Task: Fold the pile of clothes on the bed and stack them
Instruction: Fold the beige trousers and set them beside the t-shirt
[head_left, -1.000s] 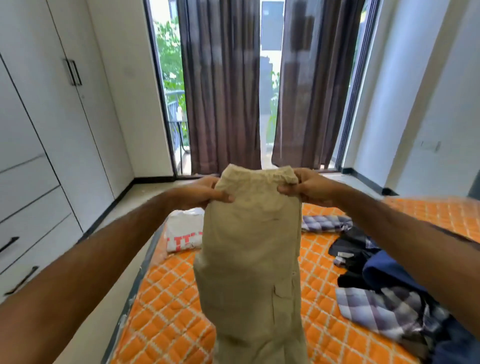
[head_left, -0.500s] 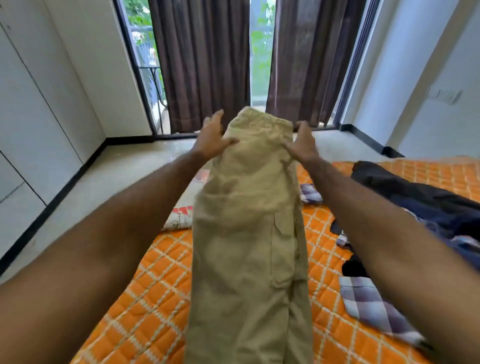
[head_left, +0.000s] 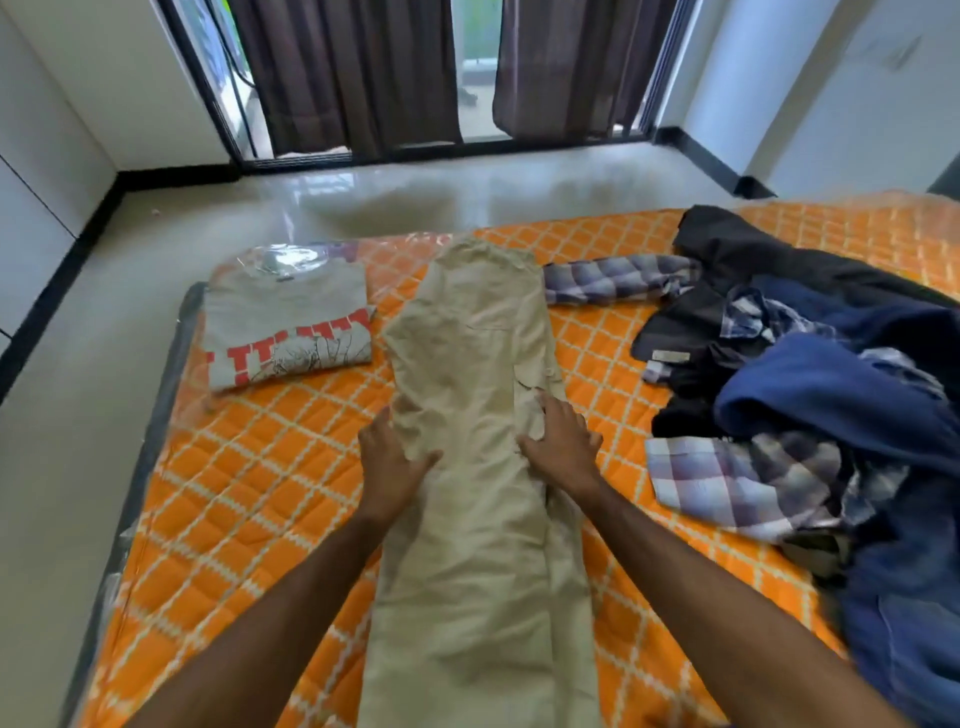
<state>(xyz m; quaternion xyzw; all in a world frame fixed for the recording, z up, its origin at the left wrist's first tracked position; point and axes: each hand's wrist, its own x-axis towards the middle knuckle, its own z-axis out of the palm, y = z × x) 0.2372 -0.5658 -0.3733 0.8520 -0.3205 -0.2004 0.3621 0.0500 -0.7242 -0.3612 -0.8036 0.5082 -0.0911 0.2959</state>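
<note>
Red lettering (head_left: 291, 348) on folded grey tee (head_left: 285, 312), unreadable.

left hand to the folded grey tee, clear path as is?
Probably yes. The left hand rests at the khaki trousers' left edge, and only bare orange mattress lies between it and the folded grey tee.

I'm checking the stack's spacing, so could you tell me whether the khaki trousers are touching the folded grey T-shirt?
Apart. The head view shows a strip of orange mattress between the khaki trousers and the folded grey T-shirt.
</note>
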